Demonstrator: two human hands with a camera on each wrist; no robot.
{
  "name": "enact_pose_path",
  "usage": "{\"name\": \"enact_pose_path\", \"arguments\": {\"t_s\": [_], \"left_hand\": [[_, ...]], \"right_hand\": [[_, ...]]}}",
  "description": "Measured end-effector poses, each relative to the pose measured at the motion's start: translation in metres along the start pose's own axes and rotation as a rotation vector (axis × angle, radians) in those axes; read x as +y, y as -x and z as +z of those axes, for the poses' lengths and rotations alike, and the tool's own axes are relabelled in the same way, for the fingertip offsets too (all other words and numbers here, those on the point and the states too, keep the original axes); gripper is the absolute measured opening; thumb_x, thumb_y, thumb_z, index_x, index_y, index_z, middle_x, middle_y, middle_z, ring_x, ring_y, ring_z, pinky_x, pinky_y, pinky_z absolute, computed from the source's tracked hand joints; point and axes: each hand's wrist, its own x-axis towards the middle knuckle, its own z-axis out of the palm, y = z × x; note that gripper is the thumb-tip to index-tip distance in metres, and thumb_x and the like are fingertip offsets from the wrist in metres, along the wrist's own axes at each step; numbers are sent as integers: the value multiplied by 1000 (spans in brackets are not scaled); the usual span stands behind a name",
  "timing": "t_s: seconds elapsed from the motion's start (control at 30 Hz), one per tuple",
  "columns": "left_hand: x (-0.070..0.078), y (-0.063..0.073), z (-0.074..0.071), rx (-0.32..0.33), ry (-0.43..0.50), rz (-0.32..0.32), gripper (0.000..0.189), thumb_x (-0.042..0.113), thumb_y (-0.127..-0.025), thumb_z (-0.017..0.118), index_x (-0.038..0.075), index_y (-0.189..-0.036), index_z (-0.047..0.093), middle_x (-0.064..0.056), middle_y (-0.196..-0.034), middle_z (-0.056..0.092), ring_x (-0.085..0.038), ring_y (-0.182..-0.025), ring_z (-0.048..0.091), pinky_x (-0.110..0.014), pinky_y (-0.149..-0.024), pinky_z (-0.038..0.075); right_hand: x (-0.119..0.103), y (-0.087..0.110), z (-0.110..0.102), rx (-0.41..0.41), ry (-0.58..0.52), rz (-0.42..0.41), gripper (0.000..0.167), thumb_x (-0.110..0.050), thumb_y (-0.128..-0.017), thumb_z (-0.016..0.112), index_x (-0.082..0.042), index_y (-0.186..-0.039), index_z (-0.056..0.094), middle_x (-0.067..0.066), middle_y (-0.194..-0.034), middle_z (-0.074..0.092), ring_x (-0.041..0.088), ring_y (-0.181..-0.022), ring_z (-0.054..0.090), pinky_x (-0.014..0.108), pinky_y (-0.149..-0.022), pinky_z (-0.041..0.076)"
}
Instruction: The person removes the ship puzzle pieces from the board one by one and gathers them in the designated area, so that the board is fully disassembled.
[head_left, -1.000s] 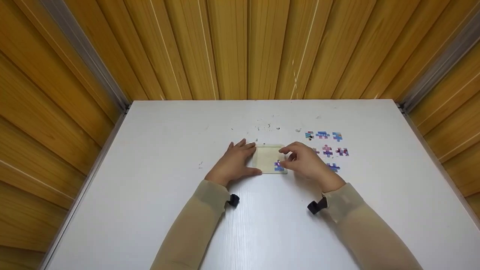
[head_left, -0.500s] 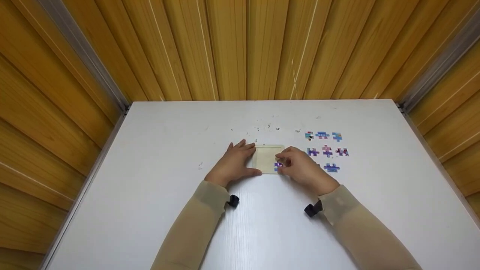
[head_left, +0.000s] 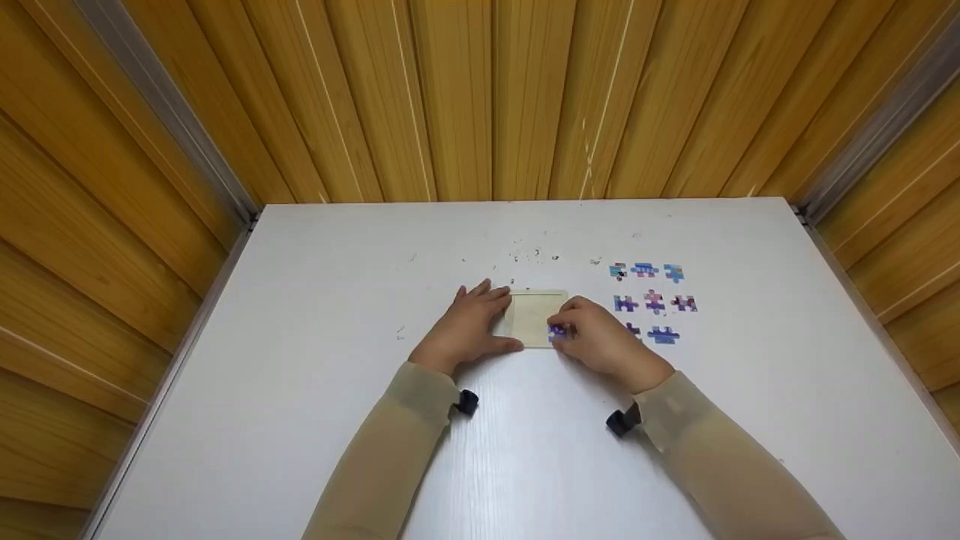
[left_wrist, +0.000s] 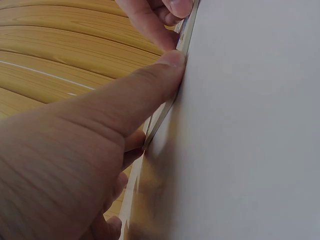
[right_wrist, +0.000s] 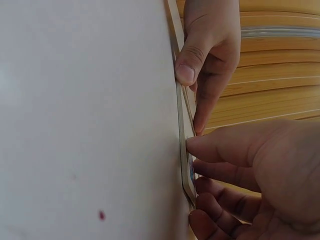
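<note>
A shallow pale wooden puzzle tray (head_left: 531,315) lies flat on the white table. My left hand (head_left: 469,322) rests against its left side, thumb on the near edge and fingers spread towards the far left corner. In the tray's near right corner sits a purple-blue jigsaw piece (head_left: 557,331). My right hand (head_left: 600,337) pinches that piece between thumb and forefinger, hiding part of it. The right wrist view shows the tray edge-on, with the right thumb (right_wrist: 200,146) at its rim and a sliver of the coloured piece between the digits.
Several loose jigsaw pieces (head_left: 655,301) lie in rows right of the tray, one (head_left: 633,330) partly behind my right hand. Small dark specks (head_left: 537,253) dot the table beyond the tray. Wood-panelled walls (head_left: 525,97) enclose the table (head_left: 337,262).
My right hand has moved slightly left and down, its thumb and forefinger closing about the corner piece. More of the loose pieces now show behind it. The left hand stays put.
</note>
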Motion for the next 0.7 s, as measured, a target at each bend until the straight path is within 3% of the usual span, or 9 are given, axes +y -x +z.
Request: {"name": "enact_pose_path", "arguments": {"t_s": [0.33,0.7], "left_hand": [[0,0,0,7,-1,7,98,59,-95,88,14,-172,49,-1,-183,44,-30,-179,22,-59,-148,11],[1,-1,0,4,3,-3,95,57,-94,90,14,-170,53,-1,-182,45,-30,-179,23,-60,-148,11]], "right_hand": [[-2,0,0,-1,-3,-6,33,-12,-105,79,-8,-137,82,15,-138,67,34,-128,67,57,-119,58],[2,-2,-1,30,29,-96,26,-8,-101,78,-6,-128,81,15,-137,69,31,-119,66,53,-110,58]]}}
